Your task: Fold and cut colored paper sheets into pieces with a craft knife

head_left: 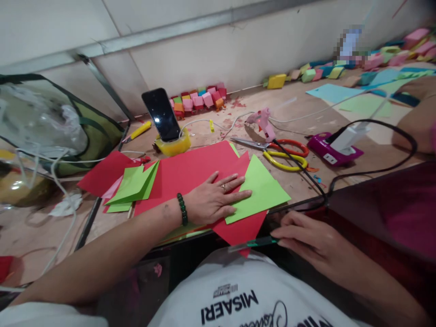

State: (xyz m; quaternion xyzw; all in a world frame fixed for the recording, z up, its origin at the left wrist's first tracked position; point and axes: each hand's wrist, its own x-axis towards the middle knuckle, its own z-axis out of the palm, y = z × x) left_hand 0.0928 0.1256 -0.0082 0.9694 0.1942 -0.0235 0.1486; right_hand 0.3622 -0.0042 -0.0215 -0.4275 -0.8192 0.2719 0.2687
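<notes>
My left hand (218, 197) lies flat with its fingers stretched out. It presses on a red paper sheet (190, 168) and a light green paper piece (262, 188). Under the green piece, a red paper corner (238, 230) sticks out past the table's front edge. Close to my body, my right hand (306, 236) is closed around the handle of a slim green-and-black craft knife (260, 242). Its pale blade points left beside that corner and is somewhat blurred. Folded green paper (134, 186) rests at the left of the red sheet.
Behind the paper stand a phone (161, 116) in a yellow tape roll (173, 144), scissors (272, 147), a pink glue gun (264, 122) and a purple power strip (332, 147) with cables. A yellow cutter (139, 131) lies left. Another person's arm (415, 113) is at right.
</notes>
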